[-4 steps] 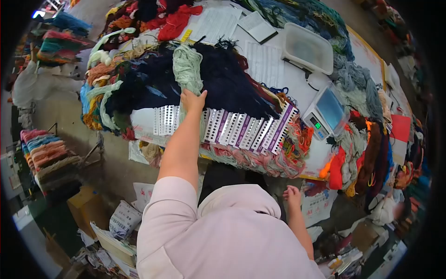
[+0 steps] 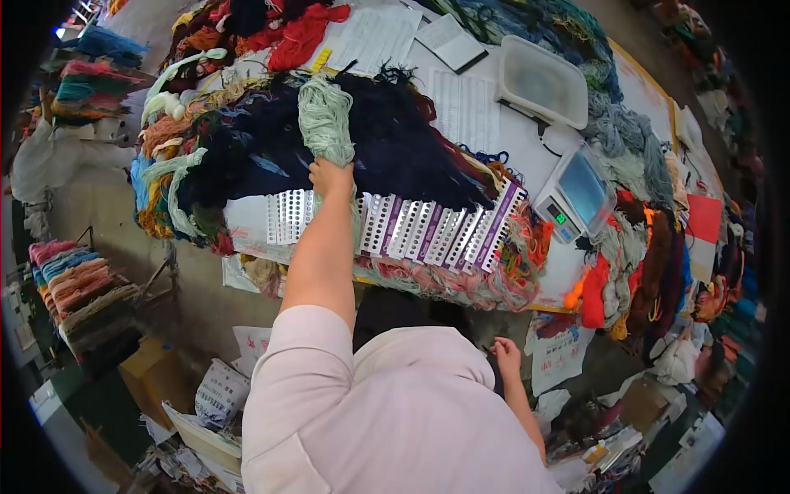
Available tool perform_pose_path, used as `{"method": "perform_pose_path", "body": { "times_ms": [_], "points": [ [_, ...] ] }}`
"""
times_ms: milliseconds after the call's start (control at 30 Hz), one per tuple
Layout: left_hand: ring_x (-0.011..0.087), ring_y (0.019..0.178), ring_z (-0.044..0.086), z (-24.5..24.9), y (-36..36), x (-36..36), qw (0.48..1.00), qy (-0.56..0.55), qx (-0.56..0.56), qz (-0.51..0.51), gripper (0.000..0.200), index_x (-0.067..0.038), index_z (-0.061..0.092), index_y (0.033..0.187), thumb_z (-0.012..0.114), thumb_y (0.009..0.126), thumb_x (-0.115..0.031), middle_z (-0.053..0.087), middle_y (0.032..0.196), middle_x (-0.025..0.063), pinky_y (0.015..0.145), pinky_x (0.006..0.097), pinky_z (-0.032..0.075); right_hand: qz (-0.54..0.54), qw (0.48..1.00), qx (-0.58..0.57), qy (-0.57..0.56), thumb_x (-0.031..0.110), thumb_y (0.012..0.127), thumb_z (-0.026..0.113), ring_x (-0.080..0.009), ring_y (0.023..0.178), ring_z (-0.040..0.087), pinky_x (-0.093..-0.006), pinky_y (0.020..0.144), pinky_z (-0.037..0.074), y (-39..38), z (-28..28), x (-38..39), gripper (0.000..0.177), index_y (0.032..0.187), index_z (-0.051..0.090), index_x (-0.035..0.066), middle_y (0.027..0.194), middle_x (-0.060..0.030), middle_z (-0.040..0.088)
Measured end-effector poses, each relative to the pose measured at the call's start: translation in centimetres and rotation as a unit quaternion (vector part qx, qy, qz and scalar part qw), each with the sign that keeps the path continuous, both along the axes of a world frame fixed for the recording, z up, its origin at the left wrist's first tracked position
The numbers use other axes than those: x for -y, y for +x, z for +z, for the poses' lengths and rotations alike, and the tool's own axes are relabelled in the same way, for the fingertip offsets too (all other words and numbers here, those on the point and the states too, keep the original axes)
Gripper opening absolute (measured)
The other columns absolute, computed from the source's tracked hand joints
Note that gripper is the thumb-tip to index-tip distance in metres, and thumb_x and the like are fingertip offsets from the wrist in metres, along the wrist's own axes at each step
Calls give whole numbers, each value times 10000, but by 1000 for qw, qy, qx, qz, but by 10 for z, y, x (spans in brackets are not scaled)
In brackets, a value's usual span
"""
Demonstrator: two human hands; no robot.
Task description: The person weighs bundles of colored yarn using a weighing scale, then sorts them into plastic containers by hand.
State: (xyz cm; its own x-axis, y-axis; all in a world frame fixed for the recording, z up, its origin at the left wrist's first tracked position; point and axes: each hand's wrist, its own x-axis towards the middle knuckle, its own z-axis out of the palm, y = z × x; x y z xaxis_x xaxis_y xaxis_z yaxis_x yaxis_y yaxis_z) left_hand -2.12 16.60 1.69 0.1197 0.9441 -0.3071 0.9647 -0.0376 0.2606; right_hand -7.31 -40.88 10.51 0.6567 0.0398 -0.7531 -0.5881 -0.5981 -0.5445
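Note:
My left hand (image 2: 332,176) is closed around the lower part of a pale green yarn skein (image 2: 326,123). The skein lies lengthwise over a dark navy heap of yarn (image 2: 395,136), and its tail hangs down beside my wrist. Just below this hand, a row of white and purple strips with punched holes (image 2: 411,230) spreads along the table's near side. Down by my right side hangs my right hand (image 2: 505,360), off the table edge, fingers loosely curled and a little apart. Nothing shows in it.
A digital scale (image 2: 572,193) and a clear plastic tub (image 2: 543,81) stand on the right of the table. Papers (image 2: 374,37) and an open notebook (image 2: 452,43) lie at the back. Coloured yarn surrounds them. Left, a rack holds folded skeins (image 2: 82,284); a cardboard box (image 2: 152,370) sits below.
The whole view shifts slightly. My left hand keeps its grip on the pale green skein, which stays over the navy yarn. My right hand has moved slightly left and down.

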Motion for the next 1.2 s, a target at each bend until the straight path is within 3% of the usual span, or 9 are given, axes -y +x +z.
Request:
{"method": "perform_pose_path", "body": {
  "times_ms": [100, 167, 433, 500, 733, 833, 967, 1067, 1200],
  "points": [
    [394, 969, 608, -29, -26, -25, 990, -62, 126, -17, 367, -67, 671, 1000, 653, 757, -342, 646, 1021, 199, 818, 464, 488, 37, 998, 29, -31, 106, 909, 566, -66, 611, 544, -203, 526, 428, -13, 20, 13, 153, 1035, 633, 53, 762, -26, 639],
    [413, 952, 613, -57, -60, -48, 969, -64, 238, 19, 379, -50, 689, 973, 612, 746, -345, 653, 956, 244, 821, 456, 479, 38, 998, 41, -33, 110, 889, 593, -82, 631, 553, -212, 555, 446, -10, 14, 10, 158, 1015, 654, 38, 776, -34, 639],
    [331, 872, 657, 86, -150, -92, 957, -28, 287, -36, 333, -5, 678, 939, 610, 754, -274, 681, 894, 206, 760, 392, 491, -10, 1000, -12, 15, 137, 900, 576, -119, 573, 558, -239, 491, 444, 3, -32, 30, 148, 1018, 622, 61, 739, -51, 618],
    [163, 809, 640, 136, -150, -96, 835, -177, 520, 36, 247, -25, 670, 1017, 602, 826, -166, 678, 931, 45, 735, 321, 495, -25, 999, -21, 14, 163, 913, 564, -117, 548, 555, -240, 449, 432, 17, -40, 15, 137, 1010, 613, 79, 712, -42, 604],
    [236, 847, 667, 304, -142, -114, 721, -279, 634, -25, 249, 10, 601, 1076, 586, 858, -109, 657, 990, 115, 703, 390, 570, 99, 985, 89, 107, 146, 898, 585, -94, 618, 562, -231, 518, 440, 86, -46, -81, 148, 988, 625, 35, 754, -21, 614],
    [241, 821, 677, 367, -125, -110, 684, -315, 653, -82, 264, 9, 578, 1127, 513, 919, -141, 653, 1030, 135, 665, 405, 591, 170, 952, 154, 203, 109, 881, 603, -108, 760, 599, -238, 667, 485, 110, 15, -181, 197, 1046, 616, 4, 861, -53, 644],
    [252, 1018, 629, 434, -101, -74, 636, -386, 664, -79, 347, 19, 529, 1212, 451, 976, -223, 621, 1149, 132, 907, 411, 507, 284, 890, 144, 326, 70, 876, 606, -140, 958, 609, -274, 851, 486, 86, 146, -321, 341, 1205, 545, 0, 1065, -94, 636],
    [234, 1067, 603, 474, -81, -24, 607, -375, 693, -98, 335, 5, 522, 1217, 439, 983, -220, 609, 1169, 114, 942, 399, 469, 277, 819, 259, 430, 200, 729, 775, -194, 1194, 498, -356, 1022, 369, 47, 226, -384, 879, 1442, 283, 49, 1255, -125, 543],
    [217, 1066, 598, 483, -65, 22, 571, -400, 701, -149, 324, 3, 527, 1200, 436, 985, -222, 617, 1146, 101, 943, 398, 465, 220, 823, 327, 408, 370, 589, 856, -326, 1148, 522, -345, 962, 410, 67, 251, -418, 1034, 1383, 323, -24, 1200, -213, 543]
  ]
}}
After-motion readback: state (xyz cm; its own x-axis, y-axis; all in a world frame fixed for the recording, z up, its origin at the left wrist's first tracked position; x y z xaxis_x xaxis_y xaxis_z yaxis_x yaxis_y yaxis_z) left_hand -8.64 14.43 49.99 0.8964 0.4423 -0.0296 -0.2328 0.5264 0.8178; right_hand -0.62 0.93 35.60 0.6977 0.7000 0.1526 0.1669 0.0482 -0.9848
